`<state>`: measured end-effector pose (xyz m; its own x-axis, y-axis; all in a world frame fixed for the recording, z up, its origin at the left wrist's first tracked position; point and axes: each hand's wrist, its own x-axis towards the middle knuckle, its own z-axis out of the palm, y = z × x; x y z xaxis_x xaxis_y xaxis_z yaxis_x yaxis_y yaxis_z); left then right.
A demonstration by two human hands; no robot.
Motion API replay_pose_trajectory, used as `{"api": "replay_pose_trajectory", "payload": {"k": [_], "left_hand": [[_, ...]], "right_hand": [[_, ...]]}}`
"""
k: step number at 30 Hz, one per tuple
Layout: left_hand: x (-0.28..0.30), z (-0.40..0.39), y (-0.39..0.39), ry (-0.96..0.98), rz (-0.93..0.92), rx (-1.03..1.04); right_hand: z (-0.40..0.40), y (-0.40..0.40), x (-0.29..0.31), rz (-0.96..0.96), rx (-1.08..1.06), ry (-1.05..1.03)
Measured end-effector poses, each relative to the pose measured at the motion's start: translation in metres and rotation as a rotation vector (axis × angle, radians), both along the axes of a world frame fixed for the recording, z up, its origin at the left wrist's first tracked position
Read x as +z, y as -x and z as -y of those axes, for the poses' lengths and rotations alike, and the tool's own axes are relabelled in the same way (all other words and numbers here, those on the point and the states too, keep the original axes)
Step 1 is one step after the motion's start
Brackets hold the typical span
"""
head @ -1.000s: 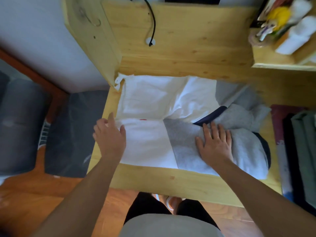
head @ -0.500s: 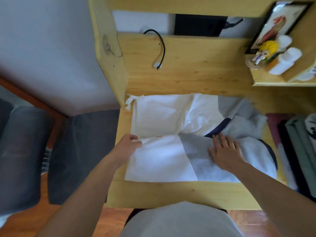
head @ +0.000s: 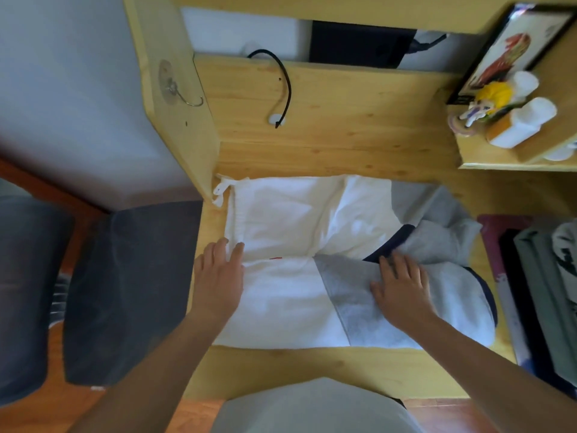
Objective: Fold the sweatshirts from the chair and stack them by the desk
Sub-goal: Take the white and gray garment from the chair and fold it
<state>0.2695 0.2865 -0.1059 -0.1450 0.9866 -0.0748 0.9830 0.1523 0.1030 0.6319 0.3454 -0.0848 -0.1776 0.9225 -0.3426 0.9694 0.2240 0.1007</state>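
Observation:
A white and grey sweatshirt with dark blue trim lies spread on the wooden desk, partly folded, its hood at the right. My left hand rests on its left edge at the fold line, thumb and fingers touching the white cloth. My right hand lies flat, fingers spread, on the grey panel near the hood. Neither hand lifts the cloth.
A dark grey cushion sits left of the desk. Folded dark and green clothes lie at the right. A shelf with a figurine, white bottles and a framed picture stands at the back right. A black cable hangs on the back panel.
My left hand moved from the sweatshirt's near left edge up to the fold line and now lies flatter on it. My right hand stayed pressing the grey panel. The camera tilted up.

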Motion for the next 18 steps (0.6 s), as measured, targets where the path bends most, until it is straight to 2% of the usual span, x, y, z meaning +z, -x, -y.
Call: {"api": "replay_pose_trajectory", "payload": {"k": [2,5,7,10,12,15,17,18], "left_hand": [[0.001,0.002,-0.016,-0.055,0.045,0.011],[-0.015,0.006,-0.032,0.091,0.056,-0.081],[-0.026,0.008,-0.030,0.187,0.037,-0.108],[-0.031,0.004,-0.028,0.233,0.010,-0.077],[-0.022,-0.004,-0.032,0.186,0.010,-0.050],[-0.008,-0.048,-0.030,-0.009,0.045,-0.093],[-0.005,-0.099,-0.021,-0.075,0.043,-0.119],[-0.006,-0.127,-0.015,-0.077,0.017,-0.132]], "right_hand": [[-0.004,0.008,0.004,-0.104,0.113,-0.085],[-0.015,0.014,-0.006,-0.120,0.308,-0.087],[-0.020,0.011,-0.022,-0.072,0.286,0.025],[-0.027,0.009,-0.033,-0.090,0.253,0.115],[-0.035,0.005,-0.027,-0.206,0.248,0.071],[-0.083,-0.003,-0.016,-0.464,0.147,-0.149],[-0.136,-0.008,-0.014,-0.455,0.099,-0.227],[-0.165,-0.011,-0.016,-0.401,0.057,-0.204]]}}
